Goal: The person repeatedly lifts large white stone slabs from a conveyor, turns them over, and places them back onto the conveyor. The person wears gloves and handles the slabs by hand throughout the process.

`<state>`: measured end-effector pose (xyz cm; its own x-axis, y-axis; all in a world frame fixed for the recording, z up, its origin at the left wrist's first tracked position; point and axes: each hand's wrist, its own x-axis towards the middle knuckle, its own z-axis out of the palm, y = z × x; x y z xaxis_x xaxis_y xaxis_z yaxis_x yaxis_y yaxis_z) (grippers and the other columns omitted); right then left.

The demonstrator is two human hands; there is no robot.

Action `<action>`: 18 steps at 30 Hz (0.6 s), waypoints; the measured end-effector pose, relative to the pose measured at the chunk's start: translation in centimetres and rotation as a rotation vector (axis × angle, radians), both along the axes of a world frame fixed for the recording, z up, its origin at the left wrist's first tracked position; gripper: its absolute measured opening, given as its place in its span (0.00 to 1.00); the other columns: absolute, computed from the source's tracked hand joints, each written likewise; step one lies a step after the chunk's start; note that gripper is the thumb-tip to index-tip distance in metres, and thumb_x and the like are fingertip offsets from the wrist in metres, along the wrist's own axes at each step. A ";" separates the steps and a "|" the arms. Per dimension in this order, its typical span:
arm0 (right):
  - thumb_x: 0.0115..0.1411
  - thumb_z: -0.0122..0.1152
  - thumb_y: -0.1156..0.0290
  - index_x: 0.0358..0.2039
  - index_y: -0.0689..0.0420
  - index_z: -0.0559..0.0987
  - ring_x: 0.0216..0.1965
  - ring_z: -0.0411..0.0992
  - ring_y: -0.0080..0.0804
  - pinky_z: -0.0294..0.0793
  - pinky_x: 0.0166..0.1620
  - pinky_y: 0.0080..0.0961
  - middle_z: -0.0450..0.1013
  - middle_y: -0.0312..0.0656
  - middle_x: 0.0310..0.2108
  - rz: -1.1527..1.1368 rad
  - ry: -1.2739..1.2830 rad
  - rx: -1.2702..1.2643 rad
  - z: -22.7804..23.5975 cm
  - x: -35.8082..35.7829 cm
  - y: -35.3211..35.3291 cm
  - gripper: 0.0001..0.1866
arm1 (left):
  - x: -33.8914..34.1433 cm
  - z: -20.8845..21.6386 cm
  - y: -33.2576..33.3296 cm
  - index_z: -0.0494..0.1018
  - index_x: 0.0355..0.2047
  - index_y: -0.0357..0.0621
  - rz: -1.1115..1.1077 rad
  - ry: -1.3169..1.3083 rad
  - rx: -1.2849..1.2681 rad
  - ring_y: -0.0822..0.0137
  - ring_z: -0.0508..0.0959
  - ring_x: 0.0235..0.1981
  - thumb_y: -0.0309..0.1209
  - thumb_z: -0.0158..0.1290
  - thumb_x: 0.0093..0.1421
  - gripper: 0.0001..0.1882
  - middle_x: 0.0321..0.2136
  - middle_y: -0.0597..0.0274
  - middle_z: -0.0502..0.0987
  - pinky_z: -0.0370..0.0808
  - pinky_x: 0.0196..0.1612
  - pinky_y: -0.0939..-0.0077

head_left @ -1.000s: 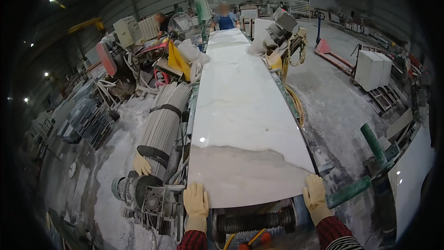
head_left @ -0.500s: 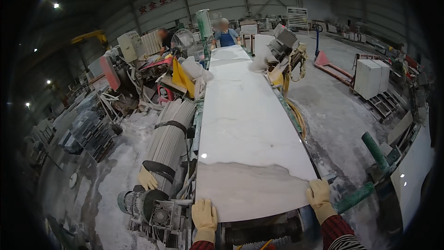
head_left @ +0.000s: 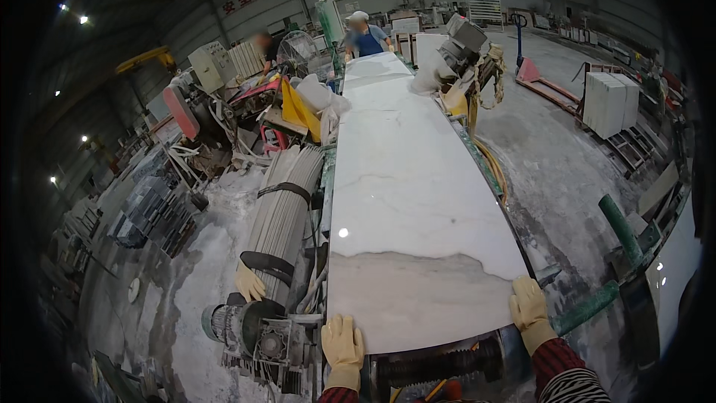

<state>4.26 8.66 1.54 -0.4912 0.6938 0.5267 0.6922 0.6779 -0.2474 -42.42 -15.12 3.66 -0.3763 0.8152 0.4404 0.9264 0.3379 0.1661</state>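
Observation:
A long white stone slab [head_left: 418, 201] with grey veining and a beige-grey band at its near end lies before me on a machine bed. My left hand [head_left: 343, 347], in a cream work glove, rests at the slab's near left corner with its fingers stretched forward. At the near right corner, my right hand [head_left: 528, 310] in a matching glove touches the edge, fingers extended and slightly bent. Beneath the near edge shows a dark ribbed roller [head_left: 440, 366]. Far off, a co-worker [head_left: 367, 41] in a blue apron stands at the slab's other end.
A strapped bundle of long strips [head_left: 287, 201], a loose glove [head_left: 250, 282] and a motor [head_left: 235, 325] sit left of the bed. Green bars [head_left: 589, 307] project on the right. A pallet jack [head_left: 548, 89] and pale stacked blocks [head_left: 610, 104] stand farther right. Machinery flanks the slab's far part.
The whole view has shifted slightly, so the bed and both hands appear farther right. Both hands keep their places at the slab's corners. The far co-worker's head has turned a little.

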 end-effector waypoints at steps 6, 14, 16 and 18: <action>0.69 0.64 0.69 0.61 0.68 0.80 0.61 0.75 0.69 0.72 0.70 0.61 0.78 0.64 0.60 0.026 0.032 0.044 0.1 0.1 0.0 0.23 | 0.1 -0.1 -0.2 0.78 0.56 0.43 -0.002 -0.024 0.003 0.38 0.76 0.58 0.34 0.61 0.67 0.18 0.56 0.44 0.78 0.71 0.63 0.44; 0.67 0.61 0.69 0.54 0.64 0.80 0.55 0.74 0.68 0.75 0.61 0.56 0.77 0.61 0.53 0.021 0.043 0.019 1.8 -0.9 -0.5 0.17 | 0.0 -1.2 -0.9 0.77 0.59 0.42 -0.004 0.014 0.029 0.36 0.75 0.61 0.35 0.60 0.69 0.21 0.60 0.41 0.78 0.70 0.67 0.42; 0.67 0.61 0.69 0.52 0.63 0.80 0.55 0.73 0.67 0.75 0.61 0.56 0.77 0.61 0.52 -0.001 0.039 0.051 1.6 -0.8 -0.6 0.16 | 0.2 -0.7 -0.7 0.77 0.60 0.42 -0.012 -0.011 0.026 0.36 0.75 0.62 0.34 0.60 0.68 0.21 0.60 0.41 0.77 0.69 0.68 0.42; 0.67 0.61 0.68 0.52 0.63 0.79 0.54 0.73 0.67 0.74 0.61 0.56 0.76 0.61 0.52 -0.005 0.006 -0.002 1.7 -0.5 -0.8 0.16 | 0.3 -0.8 -0.6 0.77 0.59 0.43 -0.015 -0.007 0.039 0.36 0.75 0.61 0.34 0.61 0.68 0.21 0.59 0.41 0.77 0.70 0.67 0.42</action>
